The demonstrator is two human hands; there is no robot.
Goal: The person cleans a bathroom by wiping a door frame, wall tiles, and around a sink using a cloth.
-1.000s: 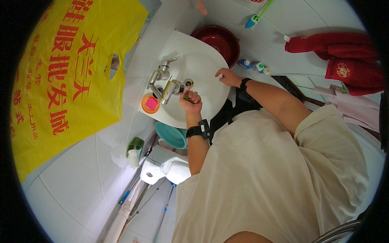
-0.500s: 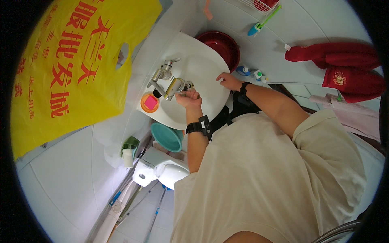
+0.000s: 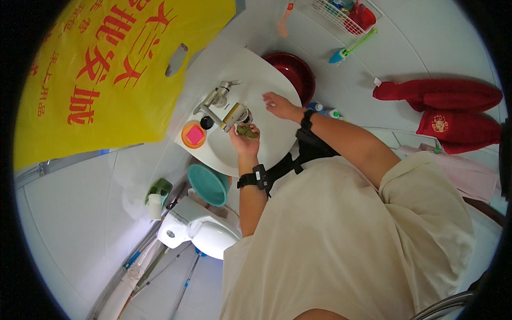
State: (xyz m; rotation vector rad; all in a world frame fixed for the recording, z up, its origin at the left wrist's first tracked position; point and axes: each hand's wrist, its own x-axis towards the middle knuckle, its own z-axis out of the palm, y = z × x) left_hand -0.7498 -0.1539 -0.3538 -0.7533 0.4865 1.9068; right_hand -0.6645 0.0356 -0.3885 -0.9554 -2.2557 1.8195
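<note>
A white washbasin point(image 3: 269, 141) with a metal tap point(image 3: 224, 109) sits in the upper middle of the view. My left hand point(image 3: 244, 140) is under the tap's spout and holds a small brownish-green object point(image 3: 247, 130); what it is cannot be made out. My right hand point(image 3: 277, 105) hovers over the basin's far side with its fingers apart and nothing in it. Both wrists wear a black band.
An orange soap dish point(image 3: 194, 135) with pink soap rests on the basin rim. A dark red bowl point(image 3: 293, 72) stands beside the basin, a teal bowl point(image 3: 208, 184) and a white toilet point(image 3: 200, 234) below it. A yellow plastic bag point(image 3: 101, 69) hangs left; red towels point(image 3: 448, 106) right.
The view has shifted, so the basin sits lower in the picture. My left hand stays at the tap; my right hand has come off the basin's edge and moved over the bowl.
</note>
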